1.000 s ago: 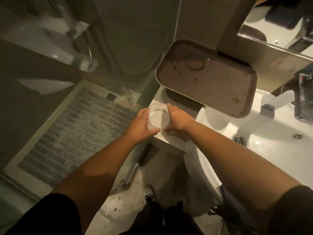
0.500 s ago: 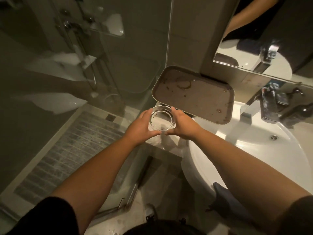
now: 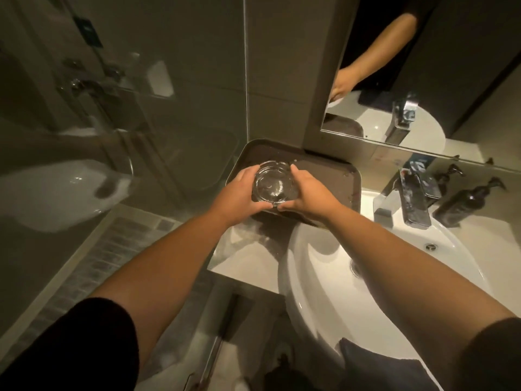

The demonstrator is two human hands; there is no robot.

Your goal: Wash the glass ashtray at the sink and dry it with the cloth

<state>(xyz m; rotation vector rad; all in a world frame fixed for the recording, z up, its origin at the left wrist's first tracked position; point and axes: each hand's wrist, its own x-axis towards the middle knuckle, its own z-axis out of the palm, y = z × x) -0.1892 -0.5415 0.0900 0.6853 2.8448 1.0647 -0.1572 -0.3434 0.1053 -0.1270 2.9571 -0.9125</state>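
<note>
The white counter [image 3: 248, 266] carries a brown tray [image 3: 332, 176] with a metal rim, which stands in the corner against the wall. To the right of the tray, and touching its near edge, sits the round white basin [image 3: 310, 292]. A dark cloth [image 3: 375, 365] hangs over the near rim of the basin. Behind the basin, to the right of the tray, stand a chrome tap [image 3: 414, 201] and a dark pump bottle [image 3: 465, 201].
</note>
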